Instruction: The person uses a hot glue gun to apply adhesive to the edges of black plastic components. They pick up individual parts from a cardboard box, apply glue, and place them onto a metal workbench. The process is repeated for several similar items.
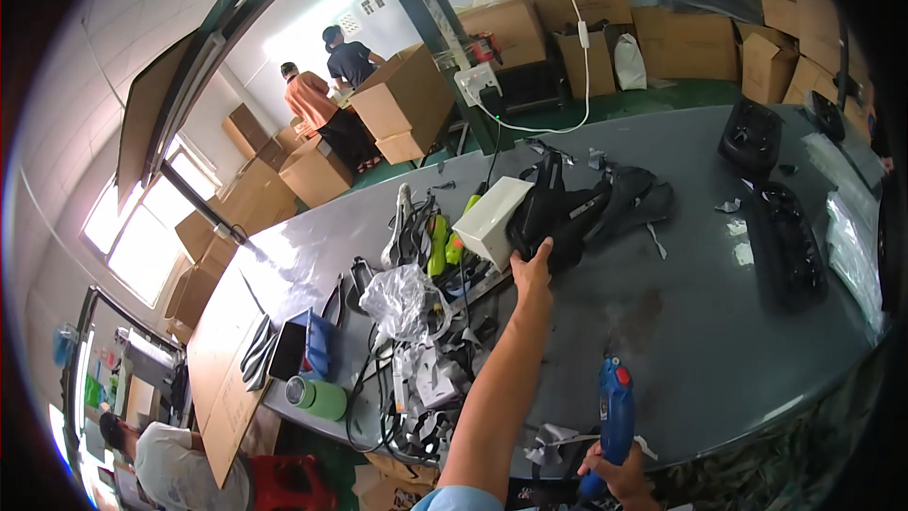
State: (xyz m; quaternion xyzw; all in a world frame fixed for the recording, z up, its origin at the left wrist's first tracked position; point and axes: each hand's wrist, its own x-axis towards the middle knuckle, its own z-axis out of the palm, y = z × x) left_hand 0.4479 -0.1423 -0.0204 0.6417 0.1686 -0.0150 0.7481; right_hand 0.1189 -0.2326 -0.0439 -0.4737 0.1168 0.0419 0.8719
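Note:
My left hand [532, 273] reaches up the table, its fingers closed on the near edge of a black moulded piece [560, 213]. Its exact kind I cannot make out. A white box [494, 220] stands against that piece on the left. Low in the view, my right hand [619, 475] is wrapped round a blue handheld power tool [617, 412] with a red button, its top end pointing away from me. Crumpled dark material [638, 199] lies just right of the black piece.
Cables, scraps, clear plastic [405, 301] and yellow-green tools [438, 244] clutter the table's left. A green bottle [322, 399] and blue bin [317, 345] stand by its edge. Black moulded cases [790, 241] lie right. Cartons [397, 99] and two people stand beyond; another sits lower left.

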